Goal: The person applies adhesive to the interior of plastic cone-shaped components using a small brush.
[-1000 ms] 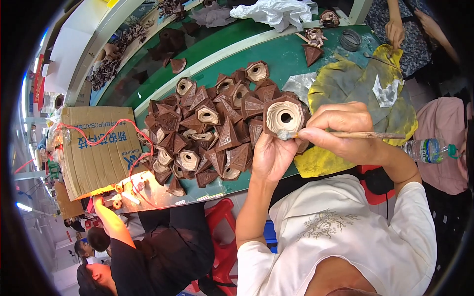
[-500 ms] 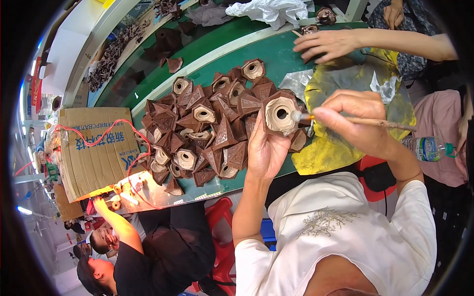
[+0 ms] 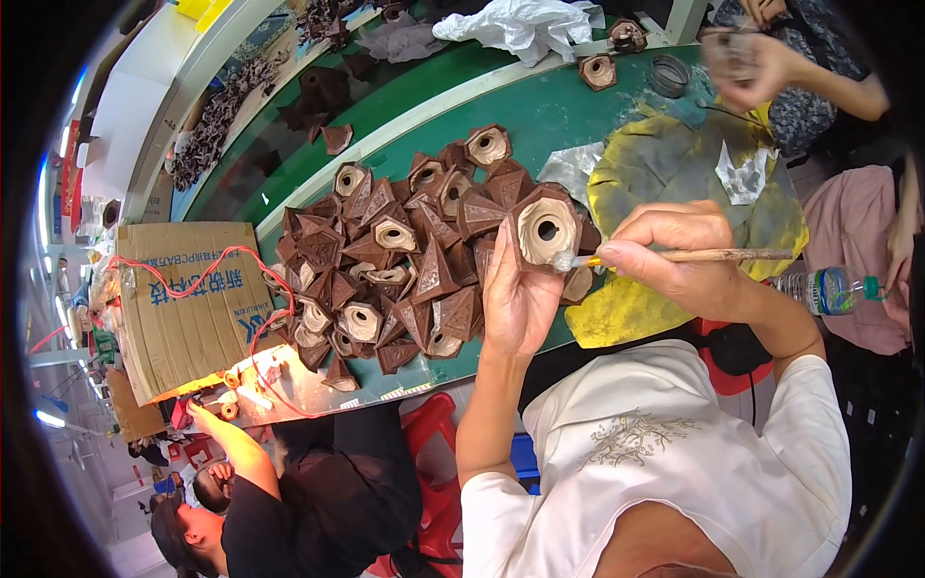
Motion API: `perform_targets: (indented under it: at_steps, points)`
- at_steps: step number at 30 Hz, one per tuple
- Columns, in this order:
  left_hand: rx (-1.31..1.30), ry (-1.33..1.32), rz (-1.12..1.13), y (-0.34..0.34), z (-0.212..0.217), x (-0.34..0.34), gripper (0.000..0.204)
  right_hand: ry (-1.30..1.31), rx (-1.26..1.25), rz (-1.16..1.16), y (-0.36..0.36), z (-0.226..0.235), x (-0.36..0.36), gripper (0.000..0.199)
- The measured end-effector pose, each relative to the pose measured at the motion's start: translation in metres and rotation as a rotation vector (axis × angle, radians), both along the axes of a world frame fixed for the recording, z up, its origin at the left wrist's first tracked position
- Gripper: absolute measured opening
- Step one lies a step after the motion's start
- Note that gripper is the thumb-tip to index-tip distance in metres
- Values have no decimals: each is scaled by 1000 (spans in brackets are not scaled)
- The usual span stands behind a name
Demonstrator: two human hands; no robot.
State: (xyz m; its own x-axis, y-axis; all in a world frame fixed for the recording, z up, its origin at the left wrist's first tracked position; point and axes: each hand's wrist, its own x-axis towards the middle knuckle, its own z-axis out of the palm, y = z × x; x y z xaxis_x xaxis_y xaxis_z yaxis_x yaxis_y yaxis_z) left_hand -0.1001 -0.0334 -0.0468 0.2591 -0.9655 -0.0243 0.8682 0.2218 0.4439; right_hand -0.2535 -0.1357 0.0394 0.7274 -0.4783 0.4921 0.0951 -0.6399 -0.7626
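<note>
My left hand holds up a brown faceted piece, its cream, ridged hollow with a dark round hole facing me. Between the thumb and fingers of my right hand is a paintbrush with a wooden handle, pointing left. Its pale bristles touch the lower rim of the cream hollow, below the hole. Just left of my left hand lies a large heap of similar brown pointed pieces, several with their cream insides showing.
A yellow sheet with dark stains lies right of the heap. Across the green table, a co-worker's blurred hand holds something unclear. A cardboard box with a red cord stands left; a water bottle is at right.
The brush tip has moved from beside the hole down to the hollow's lower rim. The co-worker's hand has lifted off the table, uncovering a brown piece and a dark round object.
</note>
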Motion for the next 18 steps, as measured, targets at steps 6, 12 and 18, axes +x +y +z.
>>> perform_targets:
  at_steps: [6, 12, 18]
  points:
    - [60, 5, 48, -1, -1, -2, 38, 72, -45, -26, -7, 1, -3, 7]
    - [58, 69, 11, 0, -1, -2, 39, 0, -22, -147, -13, 4, 4, 5]
    - [38, 105, -17, -1, -2, -1, 40, 27, 12, -160, -14, 0, 4, 5]
